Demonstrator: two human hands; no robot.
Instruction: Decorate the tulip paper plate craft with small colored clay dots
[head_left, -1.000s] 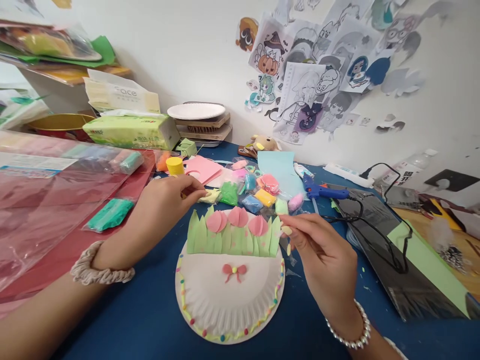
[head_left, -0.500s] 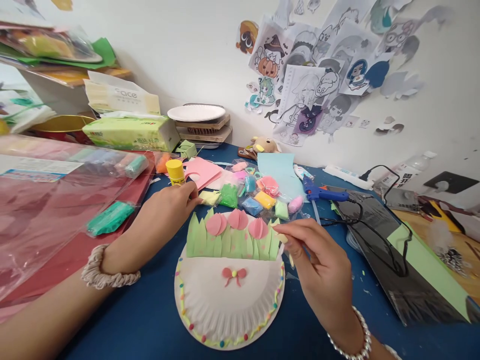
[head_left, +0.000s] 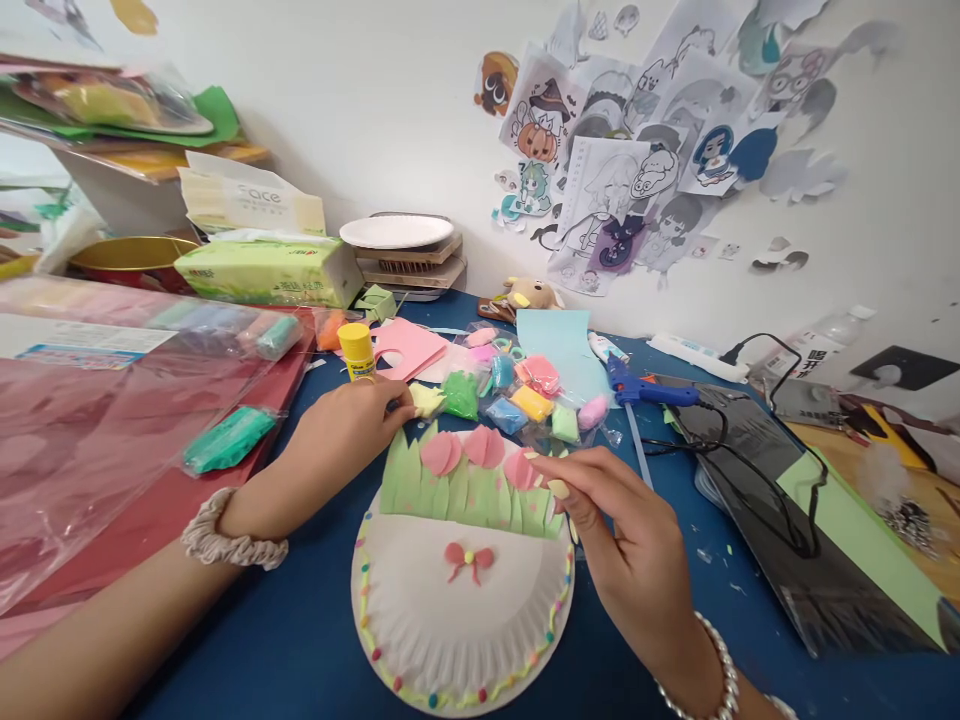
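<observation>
A white paper plate craft (head_left: 450,610) lies before me, its lower rim edged with a yellow clay line and coloured dots. A small pink bow (head_left: 469,560) sits at its middle. Green paper grass (head_left: 457,495) and pink paper tulips (head_left: 484,447) stand along its top. My right hand (head_left: 626,540) reaches over the grass's right end; its index finger and thumb are apart beside the rightmost tulip. My left hand (head_left: 356,425) is closed with fingertips at the grass's upper left, near a pale yellow clay packet (head_left: 427,400). Whatever its fingers hold is hidden.
Behind the plate lie several clay packets (head_left: 532,403), a yellow glue stick (head_left: 356,350) and pink paper (head_left: 412,347). A blue glue gun (head_left: 660,390) with a black cord lies at right, beside a black plastic sheet (head_left: 750,520). Red packaging (head_left: 97,420) covers the left.
My right fingers have moved left from the grass's right edge toward the rightmost tulip and parted. The plate has turned slightly clockwise and sits a little lower in view.
</observation>
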